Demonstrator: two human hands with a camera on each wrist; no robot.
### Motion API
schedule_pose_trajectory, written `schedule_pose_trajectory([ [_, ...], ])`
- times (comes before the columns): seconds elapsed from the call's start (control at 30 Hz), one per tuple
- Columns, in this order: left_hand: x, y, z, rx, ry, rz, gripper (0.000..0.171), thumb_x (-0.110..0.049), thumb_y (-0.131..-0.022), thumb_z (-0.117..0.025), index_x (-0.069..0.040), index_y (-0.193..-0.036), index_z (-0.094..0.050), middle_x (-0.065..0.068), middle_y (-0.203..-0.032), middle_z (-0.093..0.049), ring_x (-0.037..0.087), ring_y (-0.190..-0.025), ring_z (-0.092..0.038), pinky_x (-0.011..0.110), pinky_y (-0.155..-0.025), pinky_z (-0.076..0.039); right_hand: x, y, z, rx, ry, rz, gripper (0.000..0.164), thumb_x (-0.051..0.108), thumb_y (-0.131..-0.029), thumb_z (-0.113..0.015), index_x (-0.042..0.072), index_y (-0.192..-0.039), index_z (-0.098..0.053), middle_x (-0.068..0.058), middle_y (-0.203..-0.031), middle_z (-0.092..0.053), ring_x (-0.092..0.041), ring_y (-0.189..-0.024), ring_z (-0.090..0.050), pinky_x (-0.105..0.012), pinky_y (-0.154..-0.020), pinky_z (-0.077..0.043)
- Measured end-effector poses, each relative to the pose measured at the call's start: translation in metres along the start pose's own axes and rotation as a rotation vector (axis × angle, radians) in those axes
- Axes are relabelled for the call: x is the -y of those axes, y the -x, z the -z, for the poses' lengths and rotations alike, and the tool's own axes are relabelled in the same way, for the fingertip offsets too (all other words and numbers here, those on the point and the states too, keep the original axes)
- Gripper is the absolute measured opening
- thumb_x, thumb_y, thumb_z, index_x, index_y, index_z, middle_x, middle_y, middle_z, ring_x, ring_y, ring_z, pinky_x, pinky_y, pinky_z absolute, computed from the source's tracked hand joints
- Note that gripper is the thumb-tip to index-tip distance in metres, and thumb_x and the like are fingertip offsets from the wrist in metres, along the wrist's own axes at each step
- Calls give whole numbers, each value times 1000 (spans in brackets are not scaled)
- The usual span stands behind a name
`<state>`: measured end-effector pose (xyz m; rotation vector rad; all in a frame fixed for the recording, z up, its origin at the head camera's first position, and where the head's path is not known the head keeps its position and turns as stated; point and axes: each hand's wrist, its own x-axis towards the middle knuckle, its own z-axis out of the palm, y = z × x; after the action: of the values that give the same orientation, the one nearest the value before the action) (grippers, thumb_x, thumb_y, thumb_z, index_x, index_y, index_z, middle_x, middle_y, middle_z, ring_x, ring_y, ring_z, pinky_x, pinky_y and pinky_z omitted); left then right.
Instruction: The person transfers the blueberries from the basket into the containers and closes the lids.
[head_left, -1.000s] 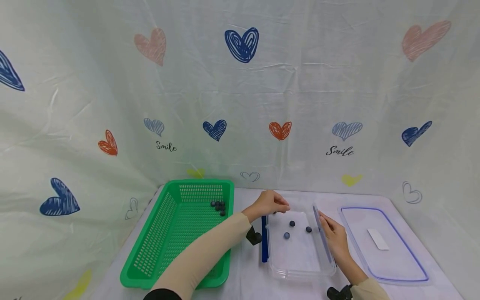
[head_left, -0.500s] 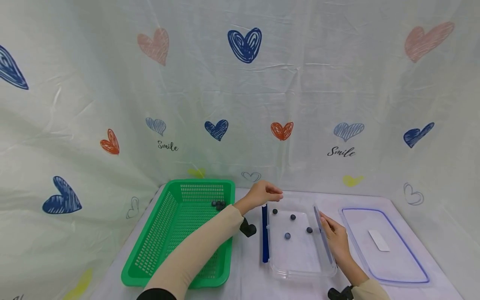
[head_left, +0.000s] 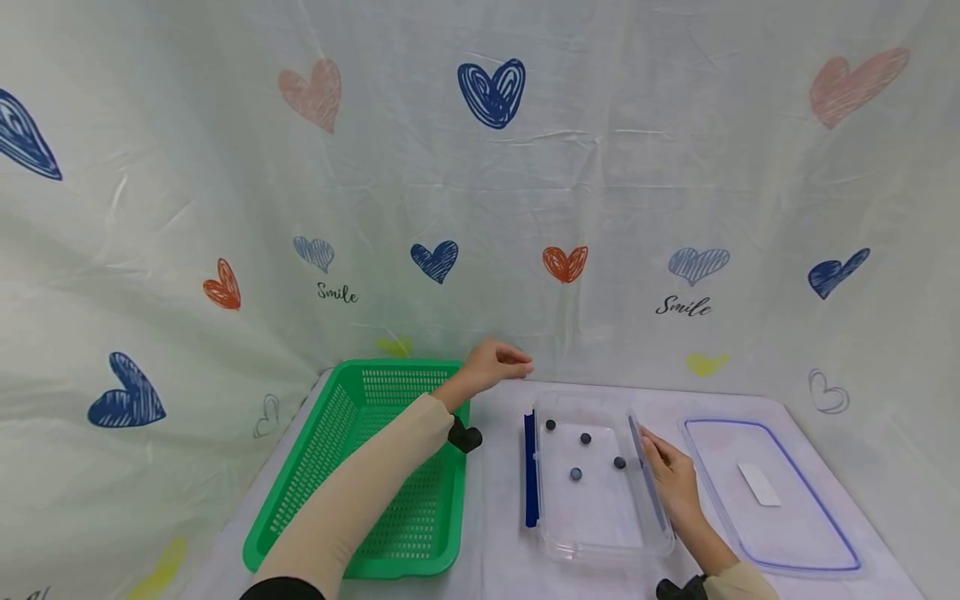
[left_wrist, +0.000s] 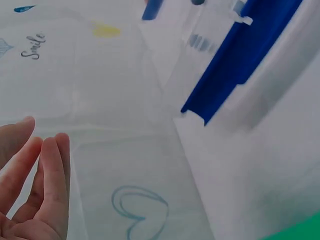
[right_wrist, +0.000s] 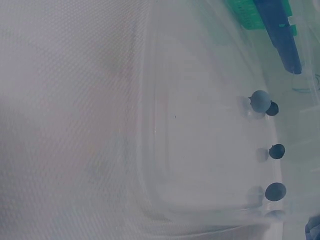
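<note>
My left hand hovers over the far table edge, between the green basket and the clear plastic container. Its fingers are nearly straight, a gap parts thumb from fingertips, and nothing lies between them. On the container's right side, my right hand grips the wall by its flap. Several blueberries lie apart on the container's floor, and the right wrist view shows a dusty blue one up close. A blue clip flap hangs along the left side.
The green plastic basket stands at left, partly covered by my left arm. A clear lid with a blue seal lies flat on the right, bearing a white label. A heart-print curtain hangs behind the table.
My left hand has moved left and up, away from above the container toward the basket. The blueberries in the basket are now behind my arm. My right hand keeps its grip.
</note>
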<state>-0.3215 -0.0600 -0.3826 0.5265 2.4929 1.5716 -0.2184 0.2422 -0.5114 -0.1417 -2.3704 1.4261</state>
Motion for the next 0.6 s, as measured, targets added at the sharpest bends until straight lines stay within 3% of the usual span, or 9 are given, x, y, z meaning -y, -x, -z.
schedule_pose_trajectory([
  [0.27, 10, 9, 31, -25, 15, -22, 23, -18, -85, -67, -5, -104, -69, 4, -98, -67, 18, -86, -64, 29, -75, -52, 2, -1, 2, 0, 17, -7, 39, 32, -94, -52, 7, -123, -60, -12, -120, -58, 18, -93, -43, -1, -73, -35],
  [0.6, 25, 26, 59, -57, 22, 3, 25, -16, -86, -66, -5, -108, -67, 9, -110, -64, 21, -94, -60, 44, -87, -47, -1, -1, -1, 3, 2, -15, 39, 32, -94, -53, 6, -122, -60, -12, -119, -58, 19, -91, -43, -1, -72, -36],
])
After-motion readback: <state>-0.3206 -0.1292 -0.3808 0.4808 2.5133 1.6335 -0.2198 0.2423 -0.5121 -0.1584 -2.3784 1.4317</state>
